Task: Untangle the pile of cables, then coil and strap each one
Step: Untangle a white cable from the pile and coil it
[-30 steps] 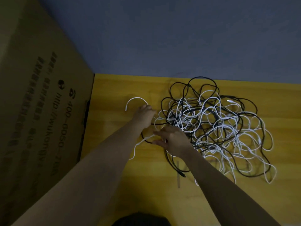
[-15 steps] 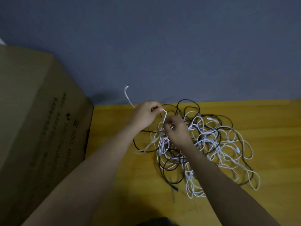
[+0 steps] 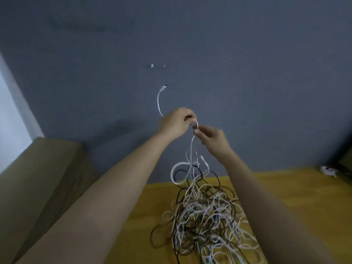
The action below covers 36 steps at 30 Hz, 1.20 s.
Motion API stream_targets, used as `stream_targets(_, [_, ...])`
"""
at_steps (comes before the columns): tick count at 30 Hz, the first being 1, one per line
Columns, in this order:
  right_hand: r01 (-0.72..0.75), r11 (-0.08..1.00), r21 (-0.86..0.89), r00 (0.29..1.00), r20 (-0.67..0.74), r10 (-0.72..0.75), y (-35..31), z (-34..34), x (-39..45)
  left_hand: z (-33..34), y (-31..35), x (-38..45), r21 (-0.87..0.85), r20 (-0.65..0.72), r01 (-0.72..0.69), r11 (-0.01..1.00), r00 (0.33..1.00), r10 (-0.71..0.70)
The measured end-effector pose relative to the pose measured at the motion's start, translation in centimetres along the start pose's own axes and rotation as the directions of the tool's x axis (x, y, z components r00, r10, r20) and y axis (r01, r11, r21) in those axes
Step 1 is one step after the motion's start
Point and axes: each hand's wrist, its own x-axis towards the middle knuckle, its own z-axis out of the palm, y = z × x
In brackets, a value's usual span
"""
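Note:
A tangled pile of white and black cables [image 3: 205, 221] lies on the yellow wooden table [image 3: 297, 191]. My left hand [image 3: 176, 122] grips a white cable [image 3: 159, 101] high above the pile, and the cable's free end with its plug curls up past my knuckles. Just to the right and a little lower, my right hand [image 3: 211, 139] pinches the same white cable. Below my hands the cable runs down into the pile and lifts several loops with it.
A large cardboard box [image 3: 38, 183] stands at the left, against the table's edge. A grey wall fills the background. A small white object [image 3: 327, 170] lies at the far right of the table, beside a dark thing at the frame's edge.
Both hands have risen from the pile to well above the table, drawing the white cable up. Part of the tangle lifts with it. The view has tilted up toward the wall.

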Motion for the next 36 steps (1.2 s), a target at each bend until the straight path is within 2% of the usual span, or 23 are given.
stream_targets(2, [-0.025, 0.999, 0.037, 1.0, 0.007, 0.025, -0.9, -1.1, 0.6, -0.9, 1.0, 0.8, 0.029, -0.067, 0.016, 0.999, 0.998, -0.014])
stream_targets(6, [0.072, 0.997, 0.021, 0.984, -0.164, -0.068, -1.8, -3.7, 1.5, -2.9, 3.8, 2.4, -0.027, -0.188, 0.06, 0.998, 0.98, -0.064])
stream_targets(9, [0.047, 0.995, 0.088, 0.967, -0.253, -0.023, -1.6, -5.7, 2.4, -4.3, 5.9, 3.3, -0.018, -0.241, 0.04, 0.999, 0.97, -0.043])
stream_targets(11, [0.008, 0.998, 0.07, 0.954, -0.298, 0.013, -0.7, -6.9, 2.6, -4.9, 7.1, 3.7, -0.018, -0.28, 0.032, 0.999, 0.959, -0.036])
stream_targets(14, [-0.061, 0.987, -0.152, 0.946, -0.325, 0.009, 2.0, -7.8, 1.3, -5.2, 7.9, 3.8, -0.03, -0.326, 0.03, 0.999, 0.945, -0.038])
stream_targets(16, [-0.145, 0.906, -0.399, 0.963, -0.268, 0.036, 4.7, -8.2, -0.5, -5.5, 8.1, 3.6, -0.064, -0.36, 0.027, 0.998, 0.932, -0.048])
stream_targets(18, [-0.266, 0.772, -0.577, 0.962, -0.208, 0.176, 7.6, -8.6, -2.7, -6.6, 7.9, 3.8, -0.156, -0.412, 0.017, 0.988, 0.908, -0.081])
stream_targets(20, [-0.309, 0.731, -0.609, 0.95, -0.162, 0.267, 9.4, -8.8, -4.5, -7.8, 7.8, 4.3, -0.155, -0.406, 0.009, 0.988, 0.911, -0.072])
stream_targets(22, [-0.254, 0.785, -0.565, 0.965, -0.089, 0.247, 9.2, -8.7, -5.1, -8.1, 7.7, 4.4, -0.112, -0.351, 0.003, 0.994, 0.935, -0.042])
stream_targets(24, [-0.215, 0.883, -0.417, 0.976, -0.067, 0.206, 6.9, -8.2, -4.6, -7.2, 7.7, 4.0, -0.134, -0.29, -0.002, 0.991, 0.956, -0.037])
stream_targets(27, [-0.082, 0.986, -0.143, 0.968, -0.248, 0.045, 1.9, -7.5, -3.2, -4.9, 7.2, 3.0, -0.151, -0.246, 0.009, 0.988, 0.968, -0.046])
stream_targets(29, [0.049, 0.998, -0.033, 0.961, -0.271, -0.056, -1.3, -6.8, -2.3, -3.5, 6.9, 2.4, -0.171, -0.229, 0.011, 0.985, 0.972, -0.051])
stream_targets(31, [0.108, 0.993, -0.049, 0.976, -0.185, -0.115, -3.4, -5.8, -1.7, -2.2, 7.1, 1.8, -0.216, -0.198, -0.016, 0.976, 0.98, -0.028])
stream_targets(33, [0.1, 0.992, -0.08, 0.986, -0.123, -0.109, -4.0, -5.0, -1.4, -1.3, 7.4, 1.2, -0.269, -0.188, -0.054, 0.962, 0.982, 0.003])
stream_targets(36, [0.125, 0.992, -0.017, 0.97, -0.207, -0.125, -3.0, -5.0, -1.6, -0.3, 7.0, 0.4, -0.264, -0.149, -0.053, 0.963, 0.989, 0.014])
